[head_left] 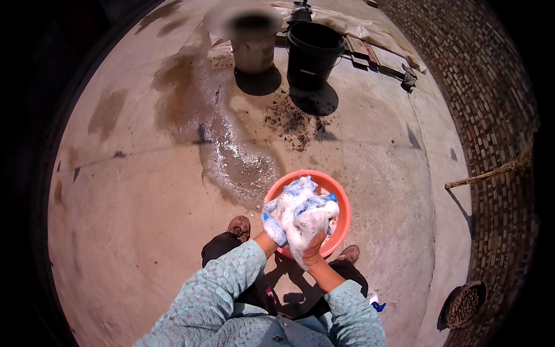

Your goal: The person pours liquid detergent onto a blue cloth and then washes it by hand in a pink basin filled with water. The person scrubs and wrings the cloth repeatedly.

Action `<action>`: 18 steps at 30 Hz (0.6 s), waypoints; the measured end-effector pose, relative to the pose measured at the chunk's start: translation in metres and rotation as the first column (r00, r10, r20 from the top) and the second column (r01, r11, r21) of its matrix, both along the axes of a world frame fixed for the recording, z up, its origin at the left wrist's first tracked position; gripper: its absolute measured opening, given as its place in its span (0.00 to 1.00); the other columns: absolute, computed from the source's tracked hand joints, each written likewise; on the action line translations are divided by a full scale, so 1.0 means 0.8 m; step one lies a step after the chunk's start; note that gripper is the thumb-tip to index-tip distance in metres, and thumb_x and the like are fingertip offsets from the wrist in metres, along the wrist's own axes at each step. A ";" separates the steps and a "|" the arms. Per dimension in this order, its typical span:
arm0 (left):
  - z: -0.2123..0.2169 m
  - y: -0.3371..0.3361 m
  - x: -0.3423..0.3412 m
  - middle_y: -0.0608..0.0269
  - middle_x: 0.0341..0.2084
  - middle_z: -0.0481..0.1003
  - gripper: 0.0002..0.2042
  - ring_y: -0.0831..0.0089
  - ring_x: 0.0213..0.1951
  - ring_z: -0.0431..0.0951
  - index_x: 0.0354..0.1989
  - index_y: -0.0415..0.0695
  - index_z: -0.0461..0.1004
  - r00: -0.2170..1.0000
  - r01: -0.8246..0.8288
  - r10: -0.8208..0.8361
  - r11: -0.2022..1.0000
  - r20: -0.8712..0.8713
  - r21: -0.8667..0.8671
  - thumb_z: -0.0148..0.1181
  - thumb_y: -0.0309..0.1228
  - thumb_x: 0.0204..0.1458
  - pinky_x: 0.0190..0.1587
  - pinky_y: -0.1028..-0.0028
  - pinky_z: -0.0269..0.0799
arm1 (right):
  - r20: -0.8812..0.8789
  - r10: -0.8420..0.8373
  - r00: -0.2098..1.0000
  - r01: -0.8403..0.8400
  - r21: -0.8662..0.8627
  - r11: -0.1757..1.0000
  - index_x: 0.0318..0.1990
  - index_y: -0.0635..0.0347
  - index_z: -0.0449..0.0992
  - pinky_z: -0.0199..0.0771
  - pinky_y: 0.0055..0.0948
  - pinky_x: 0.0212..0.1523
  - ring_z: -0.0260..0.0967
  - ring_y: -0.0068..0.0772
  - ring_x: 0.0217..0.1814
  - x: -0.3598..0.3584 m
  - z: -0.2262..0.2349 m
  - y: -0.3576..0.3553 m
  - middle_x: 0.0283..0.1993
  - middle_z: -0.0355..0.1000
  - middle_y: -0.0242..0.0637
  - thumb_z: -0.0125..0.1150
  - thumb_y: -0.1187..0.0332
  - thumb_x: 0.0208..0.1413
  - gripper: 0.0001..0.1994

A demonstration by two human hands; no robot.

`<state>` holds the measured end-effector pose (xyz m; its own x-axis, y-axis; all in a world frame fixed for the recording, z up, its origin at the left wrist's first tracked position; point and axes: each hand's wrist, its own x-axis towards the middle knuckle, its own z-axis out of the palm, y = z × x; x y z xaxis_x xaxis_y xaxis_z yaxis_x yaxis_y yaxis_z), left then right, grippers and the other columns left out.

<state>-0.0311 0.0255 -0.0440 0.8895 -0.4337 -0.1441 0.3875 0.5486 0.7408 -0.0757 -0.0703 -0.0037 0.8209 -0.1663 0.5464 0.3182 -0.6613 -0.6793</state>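
A blue cloth, thick with white suds, is bunched up over an orange-red plastic basin between my feet. My left hand grips the cloth's left side, and foam hides most of its fingers. On the right, my right hand is closed on the same cloth, its back coated in lather. The two hands are close together above the near part of the basin. Foam makes the cloth's shape and exact folds hard to make out.
Foamy water wets the concrete beyond the basin. A pale bucket and a black bucket stand farther off, near dark scattered debris. At right are a straw broom, a brick strip and a round container.
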 end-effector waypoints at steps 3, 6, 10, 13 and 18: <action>0.005 -0.005 0.000 0.60 0.46 0.70 0.15 0.72 0.47 0.71 0.53 0.41 0.65 1.000 -0.008 0.008 1.000 -0.008 0.006 0.51 0.29 0.57 0.50 0.74 0.68 | 0.001 -0.054 0.999 0.054 0.069 0.996 0.50 0.60 0.65 0.66 0.34 0.52 0.65 0.37 0.51 0.016 -0.015 -0.018 0.49 0.65 0.39 0.56 0.66 0.52 0.18; 0.035 -0.030 -0.008 0.61 0.46 0.70 0.16 0.73 0.47 0.71 0.53 0.41 0.64 0.999 0.047 -0.047 0.999 0.008 -0.012 0.51 0.29 0.57 0.50 0.74 0.68 | -0.235 -0.055 0.971 0.193 0.618 0.762 0.50 0.60 0.65 0.66 0.32 0.51 0.65 0.34 0.50 0.041 -0.019 -0.057 0.48 0.65 0.37 0.55 0.66 0.53 0.17; 0.037 -0.033 -0.005 0.61 0.47 0.69 0.16 0.73 0.47 0.71 0.54 0.41 0.63 0.999 0.044 -0.044 0.999 -0.005 -0.020 0.51 0.28 0.57 0.50 0.74 0.68 | -0.326 0.127 0.937 0.271 0.906 0.325 0.49 0.59 0.65 0.67 0.29 0.50 0.65 0.32 0.50 0.049 -0.002 -0.060 0.47 0.65 0.36 0.55 0.67 0.53 0.16; 0.005 -0.012 -0.001 0.61 0.47 0.69 0.17 0.73 0.47 0.70 0.55 0.41 0.63 0.999 -0.027 0.024 0.999 -0.049 -0.046 0.51 0.28 0.57 0.50 0.74 0.69 | -0.264 0.161 0.951 0.097 0.749 0.656 0.47 0.59 0.67 0.67 0.28 0.48 0.65 0.31 0.48 0.028 -0.008 -0.040 0.45 0.66 0.36 0.55 0.67 0.53 0.14; -0.004 -0.014 -0.007 0.61 0.47 0.69 0.17 0.73 0.47 0.70 0.55 0.42 0.62 0.994 -0.078 0.075 0.996 -0.074 -0.041 0.51 0.28 0.57 0.49 0.74 0.69 | -0.064 0.011 0.998 -0.005 0.098 0.995 0.45 0.59 0.67 0.66 0.31 0.48 0.65 0.34 0.47 0.012 -0.019 -0.023 0.44 0.67 0.37 0.57 0.68 0.51 0.14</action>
<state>-0.0364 0.0143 -0.0475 0.9082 -0.3721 -0.1918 0.3949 0.6097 0.6872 -0.0660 -0.0889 -0.0187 0.8553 -0.2094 0.4739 0.2767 -0.5887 -0.7595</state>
